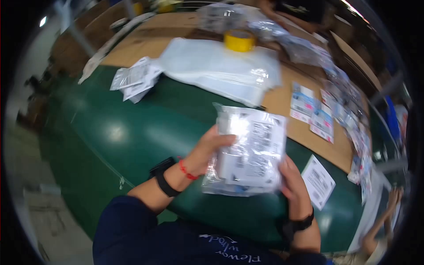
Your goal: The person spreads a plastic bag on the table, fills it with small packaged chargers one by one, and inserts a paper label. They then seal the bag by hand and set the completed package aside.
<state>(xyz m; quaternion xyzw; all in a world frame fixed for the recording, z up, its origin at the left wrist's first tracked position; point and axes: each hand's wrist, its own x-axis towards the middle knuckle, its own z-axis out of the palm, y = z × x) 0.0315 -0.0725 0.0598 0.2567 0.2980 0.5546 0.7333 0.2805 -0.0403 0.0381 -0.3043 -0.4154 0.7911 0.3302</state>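
Note:
Between my two hands is a clear plastic bag (212, 187) with a white printed label card (258, 148) showing at its front. My left hand (210, 148) grips its left side, thumb laid over the front. Along the lower right edge my right hand (291, 176) holds it, most of those fingers hidden behind. The bag is raised over the green table (145, 132). Just right of my right hand, a loose white label sheet (318, 182) lies on the tabletop.
Ahead lies a stack of clear plastic bags (212, 62) with a yellow tape roll (239, 40) on it. Small packets (136, 78) sit at the left. Printed cards (311, 110) rest on cardboard (282, 104), beside a heap of bagged items (344, 88). Other people's arms (386, 216) show at the right.

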